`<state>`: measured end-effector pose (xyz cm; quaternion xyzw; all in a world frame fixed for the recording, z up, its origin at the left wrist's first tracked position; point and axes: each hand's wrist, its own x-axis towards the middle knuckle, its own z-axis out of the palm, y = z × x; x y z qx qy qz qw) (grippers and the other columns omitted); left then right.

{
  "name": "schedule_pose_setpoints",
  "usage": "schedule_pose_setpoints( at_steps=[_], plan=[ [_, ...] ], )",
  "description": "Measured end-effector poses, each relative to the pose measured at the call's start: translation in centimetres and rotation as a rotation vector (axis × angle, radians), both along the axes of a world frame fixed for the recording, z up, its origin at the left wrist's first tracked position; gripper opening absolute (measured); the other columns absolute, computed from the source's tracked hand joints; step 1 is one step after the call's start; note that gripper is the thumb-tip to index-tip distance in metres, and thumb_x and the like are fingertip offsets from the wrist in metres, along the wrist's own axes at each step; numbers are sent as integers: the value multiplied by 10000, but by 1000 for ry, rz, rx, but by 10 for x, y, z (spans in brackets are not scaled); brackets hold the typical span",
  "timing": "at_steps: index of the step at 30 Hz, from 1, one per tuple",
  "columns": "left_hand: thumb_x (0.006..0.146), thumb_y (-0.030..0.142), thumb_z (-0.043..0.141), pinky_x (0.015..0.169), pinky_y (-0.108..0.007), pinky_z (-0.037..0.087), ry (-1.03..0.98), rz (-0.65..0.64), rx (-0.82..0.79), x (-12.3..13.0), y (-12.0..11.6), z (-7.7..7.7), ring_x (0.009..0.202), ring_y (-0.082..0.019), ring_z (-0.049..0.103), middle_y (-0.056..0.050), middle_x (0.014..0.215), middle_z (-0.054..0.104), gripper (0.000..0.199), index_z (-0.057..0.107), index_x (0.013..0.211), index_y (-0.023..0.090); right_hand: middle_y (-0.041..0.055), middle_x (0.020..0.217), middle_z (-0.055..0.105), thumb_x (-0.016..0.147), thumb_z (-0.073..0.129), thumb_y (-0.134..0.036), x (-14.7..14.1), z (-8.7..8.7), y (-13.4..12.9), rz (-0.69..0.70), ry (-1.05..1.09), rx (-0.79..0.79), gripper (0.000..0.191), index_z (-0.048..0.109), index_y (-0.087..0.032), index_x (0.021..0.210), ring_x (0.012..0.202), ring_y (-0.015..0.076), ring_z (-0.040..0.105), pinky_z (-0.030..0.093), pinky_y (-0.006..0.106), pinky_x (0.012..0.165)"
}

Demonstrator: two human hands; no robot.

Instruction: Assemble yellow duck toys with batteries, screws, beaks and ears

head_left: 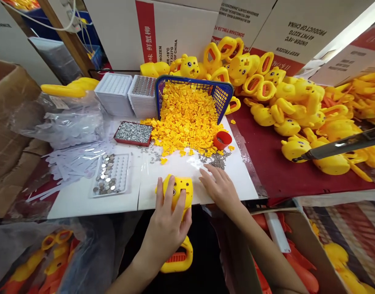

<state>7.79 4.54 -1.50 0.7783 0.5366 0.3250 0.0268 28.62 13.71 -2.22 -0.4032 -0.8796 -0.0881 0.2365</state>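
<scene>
While left hand (167, 224) clasps toy (178, 185), lower centre, right hand (221, 191), loosely spread, apparently reaches for screws (218, 161), likely needing a fine pinch.

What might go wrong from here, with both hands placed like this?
The yellow toy in the left hand overhangs the near edge of the white tabletop; a loosened grip might let it drop.

The right hand is close to the scattered small metal pieces, so a careless sweep could scatter more.

Loose yellow parts lie close around the red cup, so some might get mixed with its contents.
</scene>
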Motion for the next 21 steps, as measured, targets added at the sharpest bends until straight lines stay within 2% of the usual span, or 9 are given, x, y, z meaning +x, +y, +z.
schedule_pose_setpoints(
  at_steps=[2, 4, 8, 11, 13, 15, 18, 21],
  plan=[
    [923, 207, 625, 1089, -641, 491, 12, 15, -8, -1, -3, -3, 1551, -483, 174, -258, 1635, 311, 478, 482, 1377, 162, 162, 1125, 701, 992, 551, -202, -1, 1, -3, -52, 9, 40, 169, 664, -198, 1117, 1011, 272, 665, 580, 422, 848],
    [926, 215, 623, 1075, -622, 510, 22, 31, -13, -1, -4, -3, 1547, -481, 198, -265, 1634, 308, 468, 488, 1370, 154, 138, 1041, 716, 994, 559, -210, -1, 3, -6, -38, 2, -4, 122, 673, -196, 1035, 947, 252, 674, 583, 400, 821],
    [937, 205, 593, 1012, -581, 566, 7, 50, 4, 2, 0, 2, 1516, -492, 284, -280, 1561, 414, 393, 530, 1319, 139, 121, 1002, 734, 995, 536, -163, 4, 8, -7, 60, 56, -98, 170, 688, -189, 1066, 929, 241, 691, 590, 399, 821],
    [949, 181, 569, 1068, -599, 521, -97, 42, -3, 6, 4, 6, 1517, -439, 319, -239, 1529, 471, 390, 503, 1333, 174, 99, 997, 733, 976, 559, -138, 0, 17, -9, 124, 252, -152, 186, 692, -222, 1075, 918, 215, 700, 598, 376, 815],
    [947, 152, 575, 1117, -613, 473, -190, 27, 1, 9, 6, 5, 1528, -392, 314, -225, 1520, 487, 468, 430, 1391, 184, 93, 1009, 725, 942, 612, -114, -8, 24, -13, 171, 422, -194, 194, 675, -226, 1088, 931, 196, 700, 602, 348, 811],
    [941, 128, 592, 1138, -611, 452, -265, 17, 23, 12, 7, 4, 1538, -355, 301, -226, 1511, 495, 580, 339, 1459, 183, 107, 1036, 716, 913, 644, -89, -18, 30, -18, 251, 490, -180, 237, 651, -216, 1112, 951, 191, 694, 608, 338, 810],
    [937, 102, 598, 1152, -618, 431, -313, 23, 46, 15, 6, 0, 1552, -334, 272, -239, 1515, 479, 688, 249, 1525, 176, 138, 1047, 709, 911, 619, -82, -28, 36, -19, 399, 386, -44, 232, 637, -195, 1113, 939, 209, 690, 622, 358, 787],
    [944, 101, 585, 1149, -637, 423, -304, 21, 34, 17, 4, -3, 1560, -340, 248, -242, 1539, 451, 737, 203, 1569, 177, 125, 1021, 715, 915, 580, -68, -32, 43, -18, 426, 267, 12, 199, 632, -190, 1064, 916, 210, 687, 624, 359, 774]
  ],
)
